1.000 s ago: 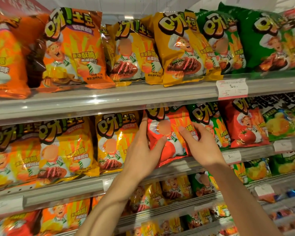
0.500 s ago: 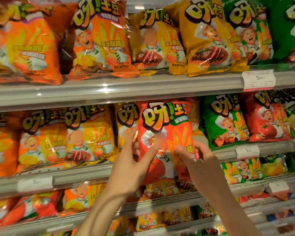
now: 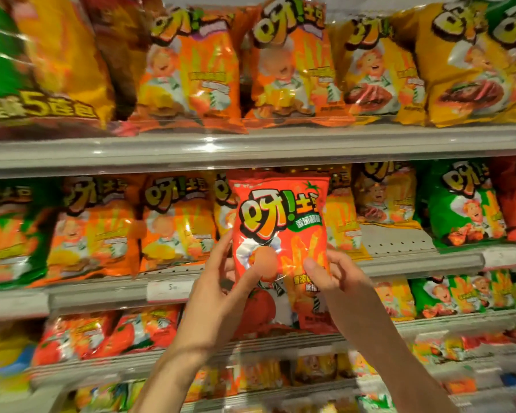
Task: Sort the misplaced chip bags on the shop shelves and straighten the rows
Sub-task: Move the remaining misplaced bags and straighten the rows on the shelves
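Red chip bag (image 3: 280, 234): bright red ground, yellow-and-white outlined lettering, small green label band, pale yellow chip sticks, red tomato and a white-clad cartoon chef printed low.
Orange bags (image 3: 191, 73), upper shelf: orange ground, yellow sticks, same yellow lettering with dark outline.
Yellow bags (image 3: 447, 70), upper right: golden yellow with brown grilled-meat print.
Green bag (image 3: 462, 204), middle shelf right: green ground, yellow lettering, orange-brown food print.
Orange bags (image 3: 93, 228), middle shelf left: orange, yellow accents.
Shelf edges (image 3: 251, 147): plain pale grey.
Price tag (image 3: 167, 289): white, red lower strip.
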### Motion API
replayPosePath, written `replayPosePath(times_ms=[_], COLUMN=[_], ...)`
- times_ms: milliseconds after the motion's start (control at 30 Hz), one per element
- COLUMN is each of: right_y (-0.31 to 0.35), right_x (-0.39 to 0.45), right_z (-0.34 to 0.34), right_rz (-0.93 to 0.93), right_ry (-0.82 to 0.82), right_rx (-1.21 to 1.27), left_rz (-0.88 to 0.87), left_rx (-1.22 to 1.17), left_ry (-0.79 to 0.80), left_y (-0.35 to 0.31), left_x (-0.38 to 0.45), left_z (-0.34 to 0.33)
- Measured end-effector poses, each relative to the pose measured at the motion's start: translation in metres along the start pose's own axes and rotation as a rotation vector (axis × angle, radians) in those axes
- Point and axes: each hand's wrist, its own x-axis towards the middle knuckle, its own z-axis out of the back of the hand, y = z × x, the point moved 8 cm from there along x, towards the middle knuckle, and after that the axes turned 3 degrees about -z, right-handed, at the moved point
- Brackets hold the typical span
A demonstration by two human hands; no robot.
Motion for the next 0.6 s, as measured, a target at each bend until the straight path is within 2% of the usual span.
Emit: replayPosePath(times_ms=[200,600], right_y=[0.014,0.038], right_x=[-0.02,-0.046], right_z=[-0.073,-0.248], right_rz=[-0.015,-0.067], right_ry=[0.013,0.185], right_rx=[0.019,0.09], left_rz=[0.032,0.106], left_rx=[0.012,0.14], left_ry=[0.002,-0.117], left_y=[0.017,0.066], left_x=[-0.017,-0.058], left_z=[0.078,0.247])
